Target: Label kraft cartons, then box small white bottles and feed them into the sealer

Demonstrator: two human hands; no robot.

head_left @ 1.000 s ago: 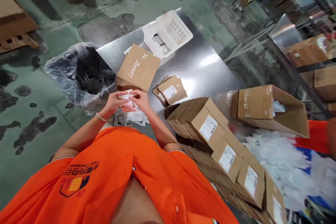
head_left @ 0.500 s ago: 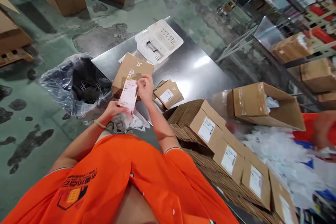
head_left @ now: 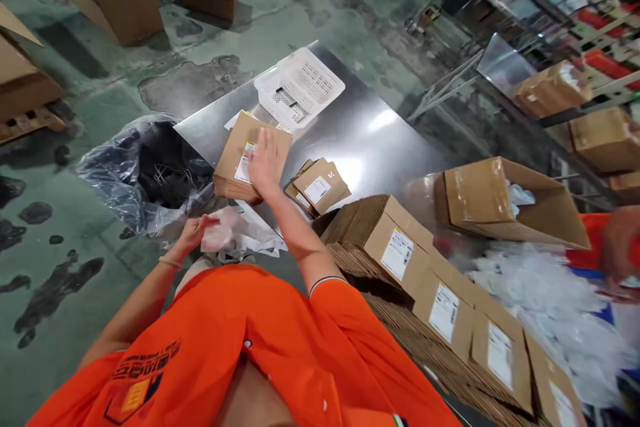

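My right hand (head_left: pixel 265 161) lies flat, fingers apart, on the top brown cardboard mailer (head_left: pixel 277 145) of a stack at the table's near left corner. Under its fingers is a white shipping label (head_left: pixel 245 163), partly covered by the hand. My left hand (head_left: pixel 194 232) is lower left of the stack, past the table edge, with its fingers stretched out. A blurred pinkish paper sheet (head_left: pixel 223 230) is at its fingertips; whether they touch it I cannot tell. Crumpled white papers (head_left: pixel 257 233) hang beside it.
A white perforated basket (head_left: pixel 320 80) stands on the metal table (head_left: pixel 370 93). Small labelled mailers (head_left: pixel 320 188) lie right of the stack. Long rows of mailers (head_left: pixel 395 247) run along my right. A plastic-lined bin (head_left: pixel 125 167) stands left. An open carton (head_left: pixel 505 203) is at right, near another person's arm (head_left: pixel 617 247).
The label sheet that both hands held is gone from above the stack. A label now lies on the top mailer under my right hand. My left hand has moved down and left.
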